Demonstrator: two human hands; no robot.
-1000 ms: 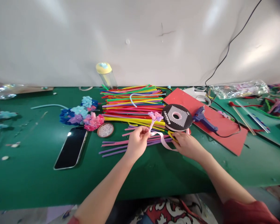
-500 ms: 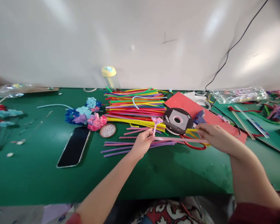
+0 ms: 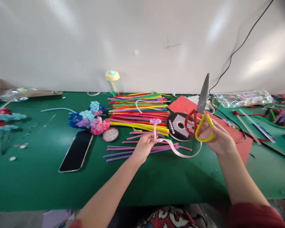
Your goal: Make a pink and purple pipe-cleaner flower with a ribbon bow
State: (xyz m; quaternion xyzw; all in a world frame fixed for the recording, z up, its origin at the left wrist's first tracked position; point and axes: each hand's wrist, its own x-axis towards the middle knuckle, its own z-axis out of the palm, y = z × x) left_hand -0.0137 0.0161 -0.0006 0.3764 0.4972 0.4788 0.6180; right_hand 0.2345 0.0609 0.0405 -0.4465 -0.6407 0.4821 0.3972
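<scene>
My left hand (image 3: 143, 147) is closed round the stem of a small pink pipe-cleaner flower (image 3: 155, 122), held upright over the green table (image 3: 38, 177). A pink ribbon (image 3: 180, 152) runs from that stem in a loop to the black spool (image 3: 178, 126). My right hand (image 3: 218, 137) is raised and grips a pair of scissors (image 3: 201, 110) with one red and one yellow handle loop, blades pointing up. A pile of coloured pipe cleaners (image 3: 139, 109) lies just behind my left hand.
A black phone (image 3: 76, 151) lies at the left. Finished blue and pink flowers (image 3: 89, 118) and a round dish of beads (image 3: 110, 134) sit beside it. A red board (image 3: 228, 133) at the right, a plastic bag (image 3: 242, 97), a black cable (image 3: 237, 47) and a yellow-capped bottle (image 3: 114, 80) stand at the back.
My right hand drew the ribbon out to the right, then picked up the scissors and lifted them, blades up. The ribbon now lies slack. My left hand kept the flower stem.
</scene>
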